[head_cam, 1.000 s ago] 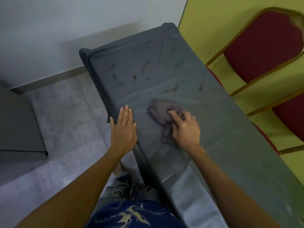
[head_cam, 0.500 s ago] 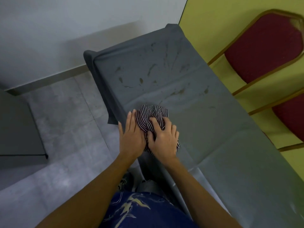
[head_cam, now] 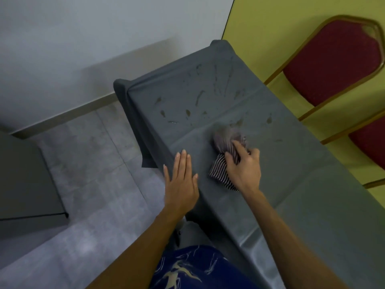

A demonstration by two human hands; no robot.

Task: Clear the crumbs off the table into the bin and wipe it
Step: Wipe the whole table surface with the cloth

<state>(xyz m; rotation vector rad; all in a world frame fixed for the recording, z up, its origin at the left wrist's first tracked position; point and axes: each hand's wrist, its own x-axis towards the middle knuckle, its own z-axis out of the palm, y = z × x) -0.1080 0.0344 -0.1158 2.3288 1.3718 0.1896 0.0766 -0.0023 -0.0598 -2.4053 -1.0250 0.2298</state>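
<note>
A dark grey cloth covers the table (head_cam: 302, 184), which runs from the far corner toward me. Wet smears and spots (head_cam: 187, 112) mark its far half. My right hand (head_cam: 243, 170) presses a bunched black-and-white striped rag (head_cam: 220, 172) onto the cloth near the table's middle; the rag's far end is blurred with motion. My left hand (head_cam: 181, 184) lies flat, fingers together, on the table's left edge, a short gap from the rag. No bin is in view.
Two red padded chairs with gold frames, one at the far right (head_cam: 333, 59) and one nearer (head_cam: 370, 147), stand against the yellow wall beyond the table. A dark grey cabinet (head_cam: 25, 184) sits on the tiled floor at left. A white wall closes the far side.
My right hand has swept the rag from beside my left hand at the table's near left edge out to the right and farther onto the cloth. The left hand stays flat on the edge.
</note>
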